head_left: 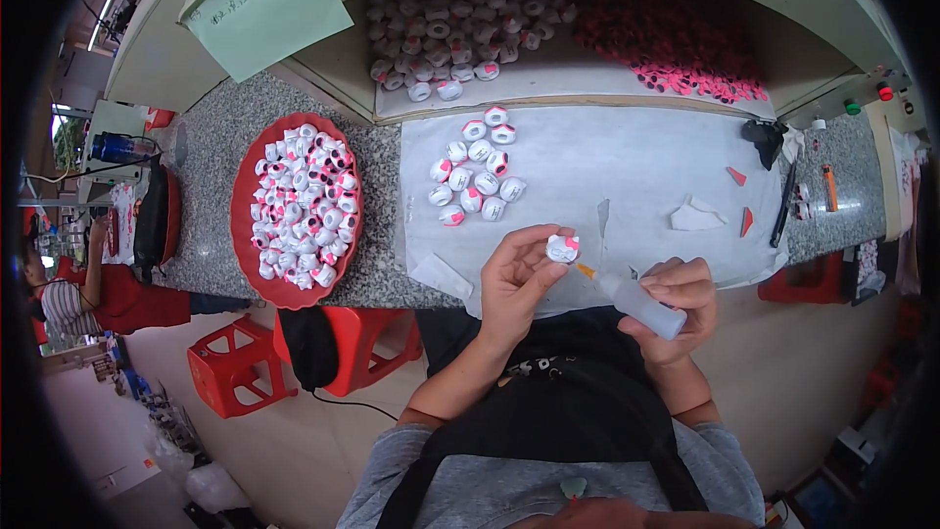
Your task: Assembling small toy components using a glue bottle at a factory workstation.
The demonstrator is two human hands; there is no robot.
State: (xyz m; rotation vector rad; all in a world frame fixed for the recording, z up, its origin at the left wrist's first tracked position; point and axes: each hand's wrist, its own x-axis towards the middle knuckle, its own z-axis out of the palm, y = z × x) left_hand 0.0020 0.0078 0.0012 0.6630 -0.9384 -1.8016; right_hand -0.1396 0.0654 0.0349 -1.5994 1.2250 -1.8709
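Between the thumb and fingers of my left hand [519, 282] is a small white toy head [563, 249] with a pink bow. My right hand [682, 306] is closed around a translucent squeeze bottle [641, 304], which lies tilted with its orange nozzle [586, 271] close to the toy head. Whether the tip touches it I cannot tell. Beyond my left hand, several loose white toy heads [480, 150] lie in a group on the white paper [578, 176]. To the left, a red scalloped tray [241, 198] is heaped with similar heads bearing pink parts.
A shelf at the back holds a pile of white heads [431, 39] and a heap of small pink pieces [695, 49]. Paper scraps [695, 215], a black pen-like tool [783, 206] and an orange stick [830, 188] lie to the right. Red stools [235, 367] stand below; another person [108, 284] sits far left.
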